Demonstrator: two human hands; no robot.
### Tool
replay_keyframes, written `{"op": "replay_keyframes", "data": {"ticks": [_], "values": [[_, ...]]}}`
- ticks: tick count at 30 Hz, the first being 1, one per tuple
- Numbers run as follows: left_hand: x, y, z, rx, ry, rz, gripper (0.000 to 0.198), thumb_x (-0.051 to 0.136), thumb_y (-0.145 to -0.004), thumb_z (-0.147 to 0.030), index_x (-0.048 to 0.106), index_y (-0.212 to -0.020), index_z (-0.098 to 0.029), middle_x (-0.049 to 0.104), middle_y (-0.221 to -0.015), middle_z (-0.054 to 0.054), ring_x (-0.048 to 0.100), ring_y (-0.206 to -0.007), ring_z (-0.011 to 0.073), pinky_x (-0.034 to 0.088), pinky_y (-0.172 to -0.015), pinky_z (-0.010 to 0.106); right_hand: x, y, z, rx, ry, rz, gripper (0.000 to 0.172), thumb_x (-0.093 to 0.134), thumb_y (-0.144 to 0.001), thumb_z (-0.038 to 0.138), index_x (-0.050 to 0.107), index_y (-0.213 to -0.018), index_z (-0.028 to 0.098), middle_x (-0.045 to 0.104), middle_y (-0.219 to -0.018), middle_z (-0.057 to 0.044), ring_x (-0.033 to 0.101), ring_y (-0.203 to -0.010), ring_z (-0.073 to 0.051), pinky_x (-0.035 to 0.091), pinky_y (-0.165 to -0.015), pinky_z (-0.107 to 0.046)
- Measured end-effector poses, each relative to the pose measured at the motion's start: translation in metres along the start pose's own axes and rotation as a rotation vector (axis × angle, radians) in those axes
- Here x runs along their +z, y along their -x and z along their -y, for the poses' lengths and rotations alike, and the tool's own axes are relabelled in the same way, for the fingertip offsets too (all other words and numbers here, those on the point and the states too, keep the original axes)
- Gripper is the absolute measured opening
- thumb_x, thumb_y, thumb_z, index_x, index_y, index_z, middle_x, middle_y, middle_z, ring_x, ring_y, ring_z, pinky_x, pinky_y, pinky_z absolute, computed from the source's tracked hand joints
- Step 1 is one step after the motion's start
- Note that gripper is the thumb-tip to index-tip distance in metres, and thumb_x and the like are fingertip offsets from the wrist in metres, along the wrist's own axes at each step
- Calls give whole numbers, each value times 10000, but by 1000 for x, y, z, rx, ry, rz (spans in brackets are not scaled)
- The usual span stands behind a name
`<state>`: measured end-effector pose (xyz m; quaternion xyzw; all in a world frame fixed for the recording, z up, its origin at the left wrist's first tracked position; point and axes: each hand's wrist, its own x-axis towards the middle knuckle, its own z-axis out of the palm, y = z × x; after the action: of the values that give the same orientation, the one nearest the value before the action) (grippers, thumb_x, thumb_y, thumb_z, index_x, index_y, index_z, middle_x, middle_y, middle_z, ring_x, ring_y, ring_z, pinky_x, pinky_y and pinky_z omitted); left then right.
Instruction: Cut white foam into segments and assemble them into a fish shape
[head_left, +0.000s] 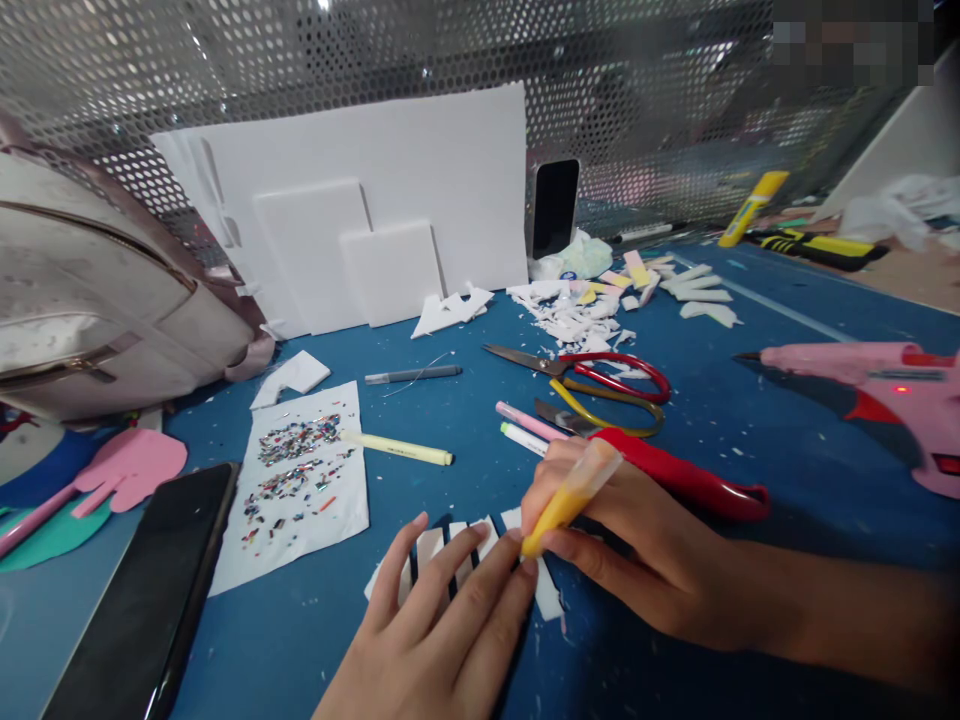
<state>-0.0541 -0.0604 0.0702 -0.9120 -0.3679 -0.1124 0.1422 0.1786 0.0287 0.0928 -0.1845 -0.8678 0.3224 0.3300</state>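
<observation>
My left hand (450, 620) lies with its fingers spread over several short white strips (545, 585), pressing them to the table. Pinched in my right hand (637, 540) is a yellow marker (564, 505) with a translucent upper end. It leans over the strips, and its lower end meets the area by my left fingertips. That tip is hidden, so I cannot see whether it touches a strip. Just beyond my right hand lie a pink pen (529, 420) and a white pen (525, 437) with a green end, along with red-handled scissors (615, 372).
A pink glue gun (847, 365) with a lit red light lies at right. Red-handled cutters (690, 480) lie near my right wrist. At left are a phone (142, 600), glitter-strewn paper (307, 540) and a bag (112, 290). White boards (465, 170) lean behind foam scraps (570, 315).
</observation>
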Motion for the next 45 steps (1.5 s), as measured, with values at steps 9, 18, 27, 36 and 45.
{"op": "replay_keyframes", "data": {"ticks": [9,18,27,36,45], "values": [[1,-1,-1,31,-25,-18,414,277,-1079,-237,451,-1452,-193,445,-1526,-37,414,-1348,216,-1,-1252,500,0,2,-1,-5,4,-40,92,497,-973,135,577,-985,178,612,-944,-11,523,-888,-152,375,-942,-323],[-1,-2,-3,52,-56,-12,406,271,-1081,-220,480,-1429,-202,475,-1505,-25,404,-1364,190,-16,-1249,513,-2,2,2,-3,25,-80,125,503,-964,139,595,-1025,199,626,-948,-13,542,-902,-162,395,-907,-323],[1,-5,-10,6,-40,-104,371,332,-1075,-243,550,-1375,-232,550,-1441,-29,472,-1308,176,47,-1254,493,-2,8,1,17,53,-88,116,499,-971,153,595,-1033,176,638,-983,-34,548,-938,-172,368,-962,-351],[2,-8,-13,6,-93,-145,360,348,-1062,-221,597,-1323,-224,610,-1376,-44,500,-1252,160,77,-1258,462,-3,4,3,16,64,-107,111,499,-963,144,605,-973,175,651,-950,-43,568,-900,-180,409,-929,-359],[-1,-7,-4,106,-137,-52,418,261,-1074,-199,542,-1383,-225,562,-1422,-38,475,-1265,190,16,-1251,529,-1,4,3,1,78,-137,112,504,-970,165,606,-999,199,656,-944,-31,578,-909,-184,407,-938,-347]]}}
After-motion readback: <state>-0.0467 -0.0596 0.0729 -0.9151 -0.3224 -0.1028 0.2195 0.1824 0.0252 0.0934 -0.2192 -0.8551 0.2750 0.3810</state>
